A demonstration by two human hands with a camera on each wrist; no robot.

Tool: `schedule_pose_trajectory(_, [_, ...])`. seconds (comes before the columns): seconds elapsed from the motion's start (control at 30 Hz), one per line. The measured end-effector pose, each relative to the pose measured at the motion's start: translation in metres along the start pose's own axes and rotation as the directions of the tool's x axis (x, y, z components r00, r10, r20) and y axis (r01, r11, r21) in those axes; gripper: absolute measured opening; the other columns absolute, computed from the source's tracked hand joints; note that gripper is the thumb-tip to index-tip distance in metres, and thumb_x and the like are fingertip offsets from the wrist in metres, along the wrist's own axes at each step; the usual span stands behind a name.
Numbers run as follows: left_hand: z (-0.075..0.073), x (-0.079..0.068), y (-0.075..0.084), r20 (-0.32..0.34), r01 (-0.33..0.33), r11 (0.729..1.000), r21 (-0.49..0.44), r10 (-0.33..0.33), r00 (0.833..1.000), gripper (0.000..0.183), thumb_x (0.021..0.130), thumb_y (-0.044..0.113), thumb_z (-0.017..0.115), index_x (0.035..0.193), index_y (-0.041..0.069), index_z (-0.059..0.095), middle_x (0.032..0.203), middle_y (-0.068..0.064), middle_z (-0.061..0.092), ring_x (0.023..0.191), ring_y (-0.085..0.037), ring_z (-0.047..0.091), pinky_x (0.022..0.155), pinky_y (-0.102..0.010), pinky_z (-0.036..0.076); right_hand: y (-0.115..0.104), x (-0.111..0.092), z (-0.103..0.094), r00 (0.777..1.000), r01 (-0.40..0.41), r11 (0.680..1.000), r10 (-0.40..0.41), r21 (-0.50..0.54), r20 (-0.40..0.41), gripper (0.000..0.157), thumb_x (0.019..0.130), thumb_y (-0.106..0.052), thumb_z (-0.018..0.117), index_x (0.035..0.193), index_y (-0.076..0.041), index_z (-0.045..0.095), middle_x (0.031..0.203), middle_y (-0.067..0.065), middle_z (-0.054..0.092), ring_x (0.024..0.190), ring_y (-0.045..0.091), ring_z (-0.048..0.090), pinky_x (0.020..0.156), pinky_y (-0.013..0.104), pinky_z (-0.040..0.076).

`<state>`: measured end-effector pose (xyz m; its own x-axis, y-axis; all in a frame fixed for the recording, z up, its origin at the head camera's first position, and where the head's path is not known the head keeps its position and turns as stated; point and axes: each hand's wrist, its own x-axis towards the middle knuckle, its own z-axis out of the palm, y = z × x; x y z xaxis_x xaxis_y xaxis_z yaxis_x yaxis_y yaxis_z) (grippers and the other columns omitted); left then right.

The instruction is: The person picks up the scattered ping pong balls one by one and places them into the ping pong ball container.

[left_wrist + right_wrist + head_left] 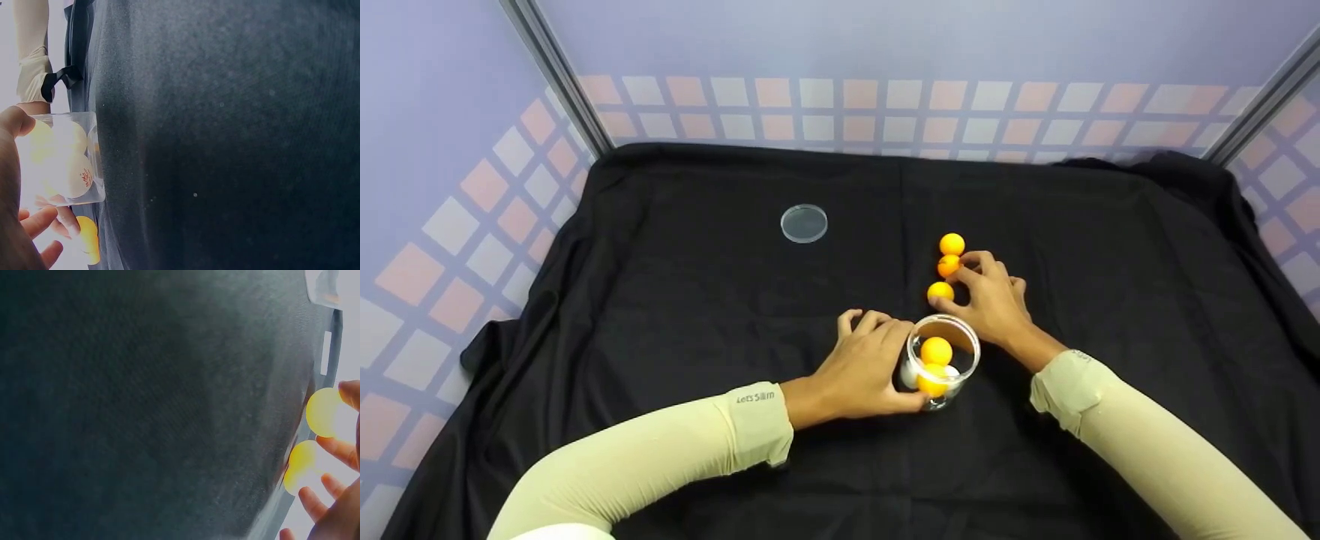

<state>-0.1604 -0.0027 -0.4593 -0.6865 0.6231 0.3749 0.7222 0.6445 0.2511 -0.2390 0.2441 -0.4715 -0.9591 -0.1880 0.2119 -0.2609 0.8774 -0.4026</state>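
My left hand (864, 367) grips a clear round jar (976, 352) from its left side, the thumb on the near wall. Inside the jar, orange table tennis balls (936, 351) lie above white ones (79, 175), one of which bears red print. Just beyond the jar, my right hand (991, 300) pinches an orange table tennis ball (940, 291) between thumb and index finger. Two more orange balls, a middle one (948, 266) and a far one (952, 244), stand in a row behind it. The right fingertips are close to the middle ball.
A clear round lid (804, 223) lies flat on the black cloth (712, 262) at the back, left of the balls. Tiled-pattern panels (885, 105) border the table at the back and on both sides.
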Motion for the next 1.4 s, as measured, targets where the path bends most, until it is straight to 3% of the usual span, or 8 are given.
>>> schedule_pose_trajectory(0.4, [0.000, 0.000, 0.000, 0.001, 0.005, 1.000, -0.002, -0.005, 1.000, 0.076, 0.070, 0.066, 0.074, 0.126, 0.018, 0.057, 0.118, 0.005, 0.067, 0.115, -0.018, 0.055, 0.103, -0.057, 0.032, -0.002, -0.007, -0.017, 0.997, 0.044, 0.998, -0.042, 0.037, -0.060, 0.040, 0.086, -0.047, 0.076, 0.109, -0.014, 0.075, 0.139, 0.010, 0.052, 0.124, 0.036, 0.050, 0.093, 0.066, 0.035])
schedule_pose_trajectory(0.83, [-0.001, 0.000, 0.000, 0.009, 0.009, 1.000, -0.014, -0.009, 1.000, 0.075, 0.071, 0.066, 0.074, 0.125, 0.016, 0.058, 0.118, 0.005, 0.067, 0.115, -0.018, 0.055, 0.103, -0.058, 0.031, -0.021, -0.020, -0.050, 0.979, 0.123, 0.984, -0.099, 0.131, -0.176, 0.042, 0.085, -0.047, 0.078, 0.108, -0.012, 0.075, 0.139, 0.010, 0.054, 0.119, 0.031, 0.056, 0.090, 0.062, 0.034])
schedule_pose_trajectory(0.97, [-0.001, 0.000, 0.000, 0.009, 0.009, 1.000, -0.010, -0.009, 1.000, 0.075, 0.071, 0.066, 0.074, 0.125, 0.016, 0.058, 0.118, 0.005, 0.067, 0.115, -0.018, 0.054, 0.103, -0.057, 0.031, -0.030, -0.026, -0.059, 0.969, 0.168, 0.971, -0.131, 0.168, -0.211, 0.039, 0.085, -0.042, 0.079, 0.107, -0.010, 0.075, 0.137, 0.011, 0.055, 0.116, 0.031, 0.057, 0.091, 0.060, 0.036])
schedule_pose_trajectory(1.17, [-0.001, 0.000, 0.000, -0.005, -0.002, 1.000, 0.008, 0.002, 1.000, 0.078, 0.070, 0.067, 0.074, 0.126, 0.015, 0.059, 0.118, 0.004, 0.067, 0.115, -0.019, 0.055, 0.102, -0.057, 0.032, -0.044, -0.036, -0.067, 0.937, 0.277, 0.943, -0.223, 0.182, -0.267, 0.036, 0.083, -0.036, 0.081, 0.104, -0.008, 0.076, 0.134, 0.014, 0.057, 0.114, 0.032, 0.060, 0.088, 0.047, 0.047])
schedule_pose_trajectory(1.4, [-0.001, 0.001, 0.000, 0.001, -0.005, 1.000, 0.013, 0.005, 1.000, 0.077, 0.071, 0.067, 0.074, 0.126, 0.016, 0.058, 0.119, 0.004, 0.067, 0.115, -0.019, 0.055, 0.102, -0.057, 0.033, -0.055, -0.046, -0.067, 0.913, 0.357, 0.911, -0.293, 0.208, -0.285, 0.033, 0.083, -0.032, 0.082, 0.105, -0.008, 0.076, 0.132, 0.012, 0.058, 0.117, 0.030, 0.060, 0.091, 0.045, 0.047])
